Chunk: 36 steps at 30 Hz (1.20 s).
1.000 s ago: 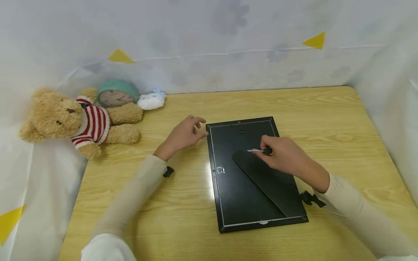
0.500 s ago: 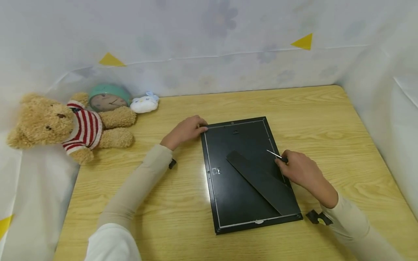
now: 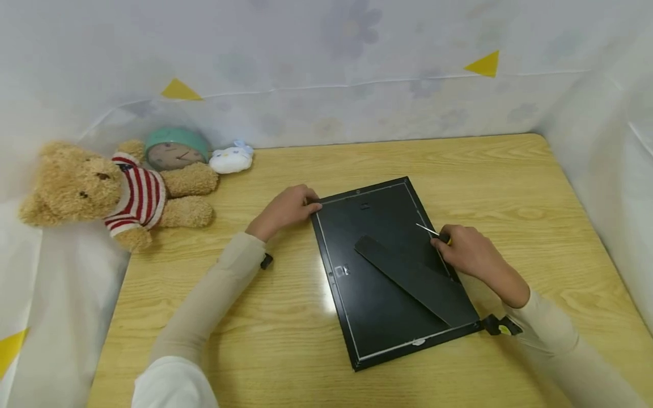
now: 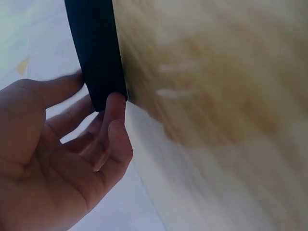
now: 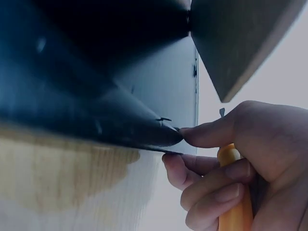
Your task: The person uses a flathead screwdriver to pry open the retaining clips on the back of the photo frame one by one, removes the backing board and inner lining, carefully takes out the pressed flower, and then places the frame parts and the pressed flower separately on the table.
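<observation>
A black picture frame lies back side up on the wooden table, its easel leg slanting across the backing. My left hand grips the far left corner; in the left wrist view the thumb lies on one face and the fingers curl round the corner. At the right edge, my right hand pinches the rim between thumb and index finger. That same hand keeps a screwdriver with a yellow-orange handle in its curled fingers. The thin metal shaft points over the backing in the head view.
On the left lies a teddy bear in a striped shirt. A green clock and a small white plush stand behind its legs. White sheeting rises behind the table's far edge and along both sides.
My right hand has gone from above the backing to the right rim, keeping the screwdriver. The left hand has taken hold of the corner. The frame has turned slightly counterclockwise.
</observation>
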Motion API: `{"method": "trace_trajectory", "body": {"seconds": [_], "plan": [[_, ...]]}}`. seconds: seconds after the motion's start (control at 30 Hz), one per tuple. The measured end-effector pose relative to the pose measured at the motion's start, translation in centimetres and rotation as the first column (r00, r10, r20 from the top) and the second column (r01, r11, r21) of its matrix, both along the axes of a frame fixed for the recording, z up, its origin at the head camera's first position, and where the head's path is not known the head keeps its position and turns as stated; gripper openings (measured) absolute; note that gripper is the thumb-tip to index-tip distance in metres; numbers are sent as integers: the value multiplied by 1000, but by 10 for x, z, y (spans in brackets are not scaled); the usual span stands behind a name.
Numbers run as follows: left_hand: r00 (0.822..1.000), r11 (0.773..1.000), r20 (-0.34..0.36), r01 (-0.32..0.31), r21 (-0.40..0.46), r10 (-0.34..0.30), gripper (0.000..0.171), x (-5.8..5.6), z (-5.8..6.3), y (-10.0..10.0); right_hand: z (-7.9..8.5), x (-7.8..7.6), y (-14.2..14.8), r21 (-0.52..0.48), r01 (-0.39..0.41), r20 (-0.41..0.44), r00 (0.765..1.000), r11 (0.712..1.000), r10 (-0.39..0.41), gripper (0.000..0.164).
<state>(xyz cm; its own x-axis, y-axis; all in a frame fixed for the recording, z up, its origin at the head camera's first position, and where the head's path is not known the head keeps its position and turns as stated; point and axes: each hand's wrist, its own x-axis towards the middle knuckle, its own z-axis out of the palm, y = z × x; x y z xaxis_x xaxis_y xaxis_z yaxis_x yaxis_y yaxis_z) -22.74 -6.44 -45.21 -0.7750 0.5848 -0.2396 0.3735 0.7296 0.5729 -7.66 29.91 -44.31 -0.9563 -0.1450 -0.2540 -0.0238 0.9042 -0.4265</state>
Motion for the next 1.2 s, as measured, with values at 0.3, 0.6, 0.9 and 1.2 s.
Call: {"method": "trace_trajectory", "body": {"seconds": [0.3, 0.6, 0.9, 1.2], "plan": [[987, 991, 100, -131, 26, 128, 45, 12, -1, -11, 1, -26, 7, -167, -62, 75, 994, 984, 76, 22], [960, 977, 193, -212, 21, 204, 45, 22, 2, -23, 6, -53, 9, -245, -92, 165, 977, 965, 135, 19], [938, 982, 291, -186, -30, 187, 40, 44, 5, -22, 6, -89, 18, -274, -78, 272, 950, 959, 155, 20], [906, 980, 379, -159, -116, 191, 38, 66, 12, -14, 19, -112, 17, -243, -209, 331, 900, 947, 283, 18]]}}
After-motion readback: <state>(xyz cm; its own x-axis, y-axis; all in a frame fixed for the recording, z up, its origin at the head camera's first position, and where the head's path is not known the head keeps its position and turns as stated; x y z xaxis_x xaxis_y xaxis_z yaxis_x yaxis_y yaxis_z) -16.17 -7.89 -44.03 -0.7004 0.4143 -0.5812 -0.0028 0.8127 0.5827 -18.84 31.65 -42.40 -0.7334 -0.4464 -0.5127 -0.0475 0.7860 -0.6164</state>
